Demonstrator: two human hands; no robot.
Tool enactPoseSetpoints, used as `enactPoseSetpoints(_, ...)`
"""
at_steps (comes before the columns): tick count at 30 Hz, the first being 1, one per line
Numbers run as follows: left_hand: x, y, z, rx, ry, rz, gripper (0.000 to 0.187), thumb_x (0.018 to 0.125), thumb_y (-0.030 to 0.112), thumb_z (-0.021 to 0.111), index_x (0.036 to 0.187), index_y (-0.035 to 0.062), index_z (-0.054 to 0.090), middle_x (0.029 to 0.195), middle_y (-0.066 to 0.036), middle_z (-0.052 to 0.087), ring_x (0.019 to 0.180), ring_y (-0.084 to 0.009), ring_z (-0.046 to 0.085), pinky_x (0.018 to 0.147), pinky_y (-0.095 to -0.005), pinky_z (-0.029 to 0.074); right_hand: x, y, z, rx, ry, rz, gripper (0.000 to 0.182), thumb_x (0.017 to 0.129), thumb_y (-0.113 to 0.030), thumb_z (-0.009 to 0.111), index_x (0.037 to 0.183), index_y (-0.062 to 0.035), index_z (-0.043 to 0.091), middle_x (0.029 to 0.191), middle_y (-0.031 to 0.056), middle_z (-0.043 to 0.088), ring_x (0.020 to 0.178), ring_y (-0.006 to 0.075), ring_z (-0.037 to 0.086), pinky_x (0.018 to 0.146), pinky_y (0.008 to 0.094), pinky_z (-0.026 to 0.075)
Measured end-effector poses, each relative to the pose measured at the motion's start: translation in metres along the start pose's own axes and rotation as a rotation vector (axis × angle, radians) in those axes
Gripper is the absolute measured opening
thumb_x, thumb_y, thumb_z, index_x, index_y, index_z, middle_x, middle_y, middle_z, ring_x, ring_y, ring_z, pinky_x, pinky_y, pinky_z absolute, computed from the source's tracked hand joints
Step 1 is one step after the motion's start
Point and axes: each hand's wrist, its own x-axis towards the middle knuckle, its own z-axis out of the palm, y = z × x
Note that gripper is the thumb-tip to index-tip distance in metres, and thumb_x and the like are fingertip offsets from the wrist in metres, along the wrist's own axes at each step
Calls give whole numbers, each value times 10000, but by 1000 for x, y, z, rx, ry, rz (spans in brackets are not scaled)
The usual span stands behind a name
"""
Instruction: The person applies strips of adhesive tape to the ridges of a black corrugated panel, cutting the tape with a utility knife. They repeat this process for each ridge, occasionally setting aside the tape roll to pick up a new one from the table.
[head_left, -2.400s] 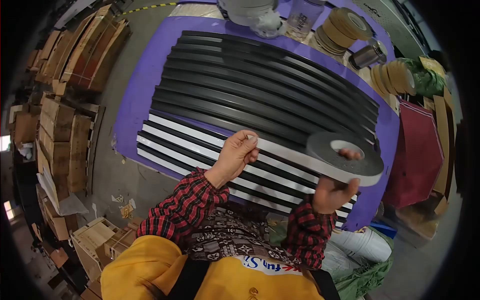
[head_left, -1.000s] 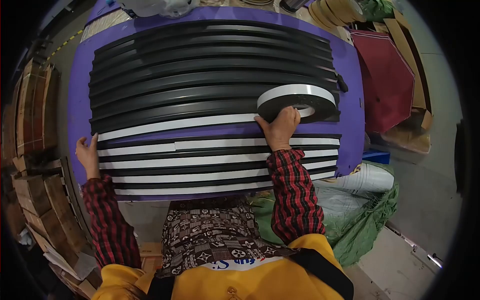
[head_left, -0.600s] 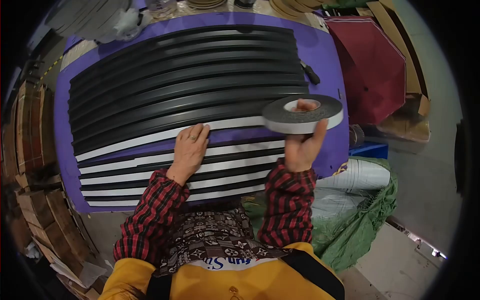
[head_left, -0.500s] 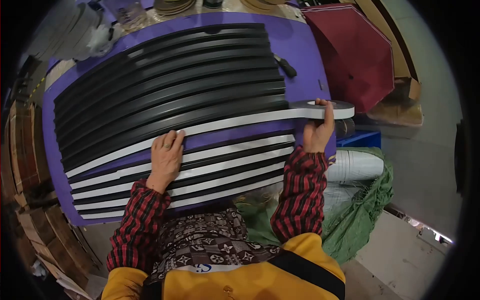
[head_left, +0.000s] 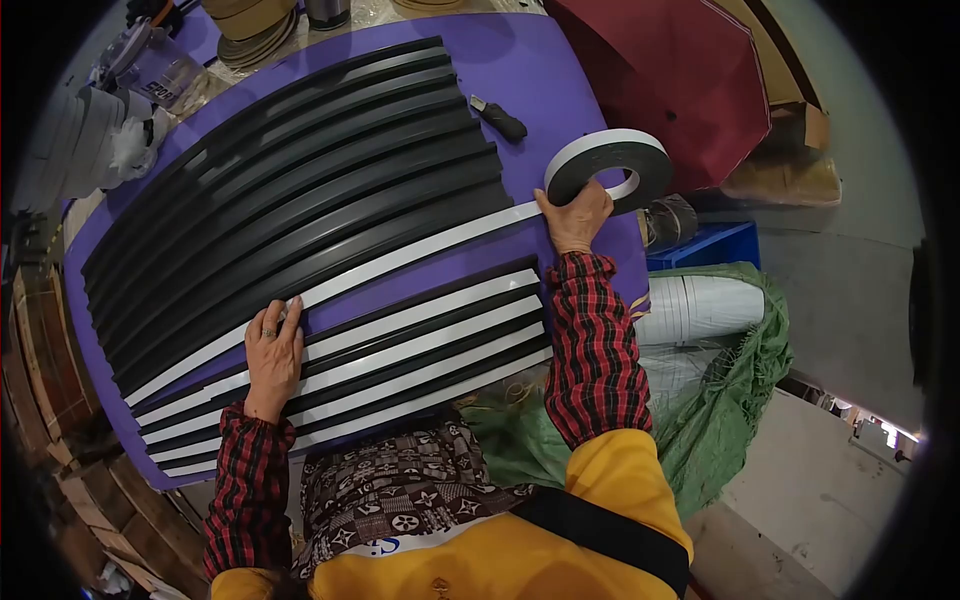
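Observation:
My right hand (head_left: 578, 218) grips a large roll of foam tape (head_left: 640, 165), black-sided with a white face, its fingers at the core hole and the thumb on the tape leaving the roll. The white tape (head_left: 420, 248) runs left from there along the nearest bare black strip. My left hand (head_left: 274, 360), a ring on one finger, has its fingers curled over this taped strip. Several ribbed black strips (head_left: 320, 170) lie side by side beyond. Closer to me are several black strips with white tape (head_left: 430, 325) along them.
All lies on a purple tabletop (head_left: 545, 75). A dark-handled tool (head_left: 500, 120) rests behind the roll. To the right are a red umbrella (head_left: 670, 90), a blue crate (head_left: 710, 245) and a green sack (head_left: 735, 400). A clear plastic jug (head_left: 160, 65) stands far left.
The roll has tipped from edge-on to showing its side, and my right hand now holds it nearer the strips' end. My left hand is further left in view. The camera view has shifted.

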Motion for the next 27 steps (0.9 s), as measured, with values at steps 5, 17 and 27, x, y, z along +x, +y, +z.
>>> enactPoseSetpoints(5, 2, 0, -5, 42, -32, 31, 464, 773, 80, 563, 1221, 126, 450, 1123, -107, 416, 1005, -280, 430, 860, -394, 358, 1, -5, -3, -136, -163, -141, 747, 598, -304, 751, 1148, 58, 399, 991, 186, 505, 992, 324, 458, 881, 415, 314)
enactPoseSetpoints(17, 147, 122, 45, -116, 141, 515, 323, 748, 129, 476, 1057, 52, 526, 913, -72, 464, 899, -208, 459, 804, -323, 362, 85, -67, 63, -40, -422, -287, 356, 748, -150, 552, 1076, -46, 462, 920, 164, 543, 870, 349, 522, 759, 420, 418)
enactPoseSetpoints(27, 174, 153, 75, -184, 206, 528, 337, 753, 147, 503, 1087, 105, 521, 1044, -57, 432, 980, -190, 429, 837, -313, 338, -49, -36, -54, 159, -358, -72, 294, 789, -171, 558, 1073, -103, 522, 757, 107, 565, 619, 305, 575, 533, 396, 449)
